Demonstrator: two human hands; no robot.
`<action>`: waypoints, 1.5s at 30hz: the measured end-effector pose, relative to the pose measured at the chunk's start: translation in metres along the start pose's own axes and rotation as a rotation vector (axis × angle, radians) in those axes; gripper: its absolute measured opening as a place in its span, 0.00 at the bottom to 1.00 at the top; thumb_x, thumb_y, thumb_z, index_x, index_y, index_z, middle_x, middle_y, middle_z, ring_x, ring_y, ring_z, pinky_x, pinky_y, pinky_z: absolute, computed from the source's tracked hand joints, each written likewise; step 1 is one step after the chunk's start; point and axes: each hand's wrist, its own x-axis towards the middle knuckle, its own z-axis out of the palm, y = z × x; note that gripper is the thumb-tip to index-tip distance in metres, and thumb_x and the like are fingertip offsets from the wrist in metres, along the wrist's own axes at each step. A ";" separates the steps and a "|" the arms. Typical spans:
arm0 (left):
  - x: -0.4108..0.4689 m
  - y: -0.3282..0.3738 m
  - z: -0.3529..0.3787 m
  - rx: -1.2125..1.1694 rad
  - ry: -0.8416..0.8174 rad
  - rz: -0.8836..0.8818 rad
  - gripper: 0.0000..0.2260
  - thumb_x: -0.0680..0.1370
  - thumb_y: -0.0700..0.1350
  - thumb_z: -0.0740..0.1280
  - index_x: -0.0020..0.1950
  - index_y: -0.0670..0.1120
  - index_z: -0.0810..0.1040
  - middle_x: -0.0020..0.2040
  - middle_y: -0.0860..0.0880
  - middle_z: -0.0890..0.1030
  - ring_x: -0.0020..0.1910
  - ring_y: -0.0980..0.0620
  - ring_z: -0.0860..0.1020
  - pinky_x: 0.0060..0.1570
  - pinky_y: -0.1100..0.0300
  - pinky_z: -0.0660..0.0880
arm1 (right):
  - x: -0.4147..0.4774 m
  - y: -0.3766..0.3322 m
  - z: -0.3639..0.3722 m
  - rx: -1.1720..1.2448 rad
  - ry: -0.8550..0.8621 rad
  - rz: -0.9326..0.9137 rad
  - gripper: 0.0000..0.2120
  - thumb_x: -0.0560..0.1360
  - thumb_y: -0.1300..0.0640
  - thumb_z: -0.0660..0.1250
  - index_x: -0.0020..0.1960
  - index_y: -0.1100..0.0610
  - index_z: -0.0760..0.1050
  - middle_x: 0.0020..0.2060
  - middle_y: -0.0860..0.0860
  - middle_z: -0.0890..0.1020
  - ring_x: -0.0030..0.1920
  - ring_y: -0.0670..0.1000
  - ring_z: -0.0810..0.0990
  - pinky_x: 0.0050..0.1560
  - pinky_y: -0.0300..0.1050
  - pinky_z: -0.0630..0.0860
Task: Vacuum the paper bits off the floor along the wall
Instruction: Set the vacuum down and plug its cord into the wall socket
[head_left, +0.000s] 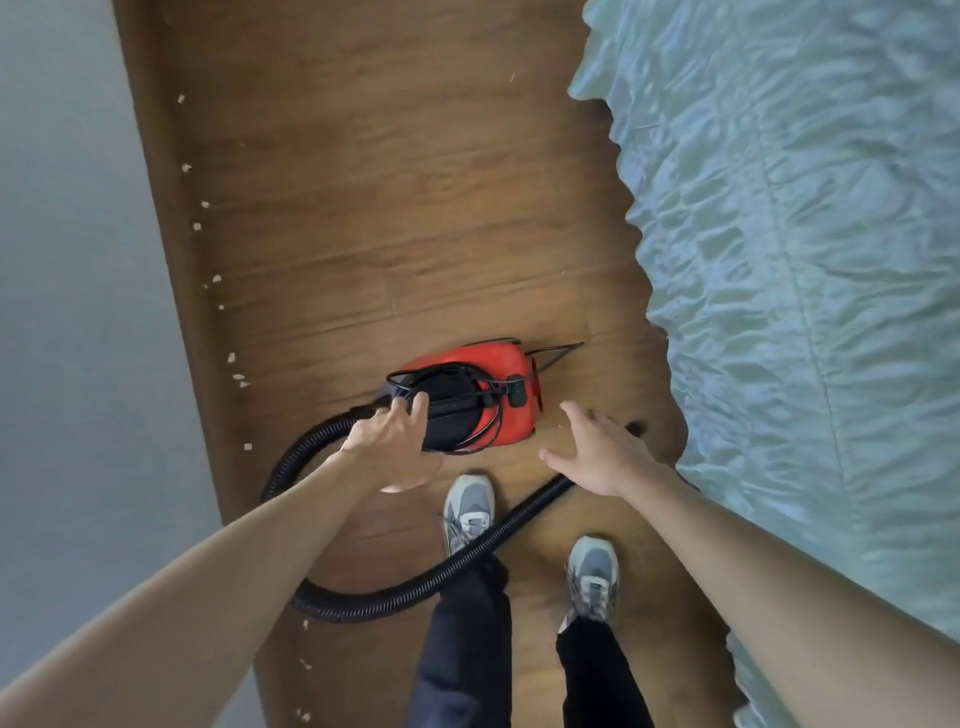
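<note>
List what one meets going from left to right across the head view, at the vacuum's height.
wall → paper bits → vacuum → bedspread

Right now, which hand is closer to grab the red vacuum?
The left hand: its fingers are on the black top of the red vacuum. The right hand hovers open off to the side, touching nothing.
</note>
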 end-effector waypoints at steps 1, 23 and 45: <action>0.006 0.001 0.005 0.007 -0.010 0.005 0.34 0.77 0.57 0.62 0.77 0.44 0.52 0.68 0.41 0.68 0.65 0.40 0.71 0.57 0.45 0.74 | 0.006 0.002 0.008 0.017 -0.013 0.001 0.37 0.77 0.36 0.60 0.77 0.54 0.54 0.71 0.56 0.69 0.68 0.58 0.70 0.58 0.57 0.75; 0.084 -0.010 0.048 0.277 0.369 0.120 0.10 0.71 0.40 0.71 0.50 0.40 0.78 0.54 0.37 0.73 0.50 0.38 0.73 0.46 0.46 0.74 | 0.115 -0.052 0.069 0.873 0.110 0.233 0.19 0.81 0.45 0.60 0.52 0.63 0.76 0.49 0.58 0.79 0.50 0.58 0.76 0.51 0.48 0.71; 0.059 -0.001 0.056 0.158 0.167 0.268 0.20 0.73 0.31 0.69 0.60 0.46 0.67 0.55 0.50 0.71 0.50 0.49 0.76 0.41 0.55 0.75 | 0.115 -0.069 0.065 1.385 0.243 0.492 0.12 0.75 0.61 0.70 0.34 0.56 0.74 0.36 0.55 0.81 0.41 0.58 0.81 0.53 0.61 0.80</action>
